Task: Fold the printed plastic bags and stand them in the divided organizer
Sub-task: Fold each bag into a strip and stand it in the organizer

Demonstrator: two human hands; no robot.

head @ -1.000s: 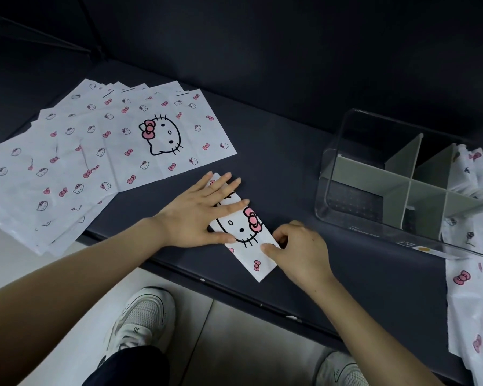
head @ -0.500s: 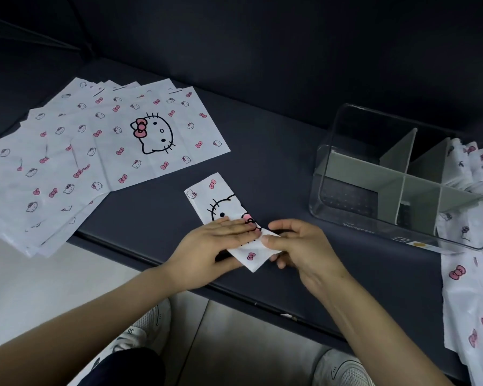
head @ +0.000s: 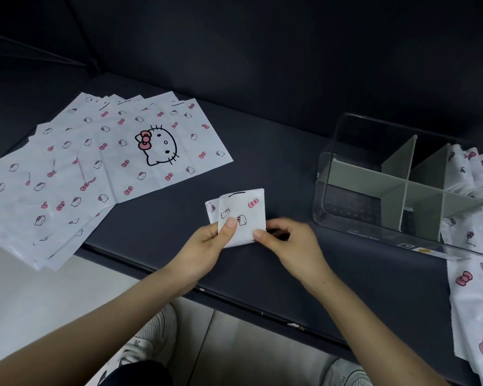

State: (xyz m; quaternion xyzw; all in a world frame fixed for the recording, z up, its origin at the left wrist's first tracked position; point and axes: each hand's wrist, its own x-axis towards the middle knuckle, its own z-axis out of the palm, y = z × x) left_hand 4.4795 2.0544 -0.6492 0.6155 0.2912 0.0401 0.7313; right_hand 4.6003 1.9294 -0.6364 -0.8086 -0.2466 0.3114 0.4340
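The biggest thing is the dark table (head: 304, 174). On its left side lies a big fan of flat printed bags (head: 101, 168), not folded yet. Part of the fan hangs over the table's front edge, so a bump could make those bags slide to the floor.

Next is the clear organizer (head: 396, 190) on the right. Grey dividers (head: 402, 188) cut it into small rooms. The rooms I can see look empty. More printed plastic (head: 474, 174) bunches at its far right end and hangs down the table's side; I cannot tell if any of it sits inside a room.

Smallest is the folded bag (head: 241, 215), a little square held just above the table near the front edge, well apart from the organizer. The left hand (head: 207, 246) pinches its left bottom corner with the thumb on top. The right hand (head: 287, 240) pinches its right bottom corner.

The plastic looks thin and springy. If either pinch lets go too soon, I think the fold could pop open. A floppy bag may also flop over in a room instead of standing up.
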